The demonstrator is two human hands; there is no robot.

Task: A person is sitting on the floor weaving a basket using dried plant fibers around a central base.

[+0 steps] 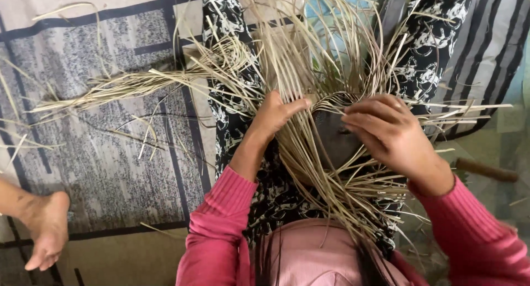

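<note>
Your left hand pressed flat on the cane strands beside the dark mould in your lap; your right hand pinched strands at its rim. Slackening that pinch could have let them spring loose.
</note>
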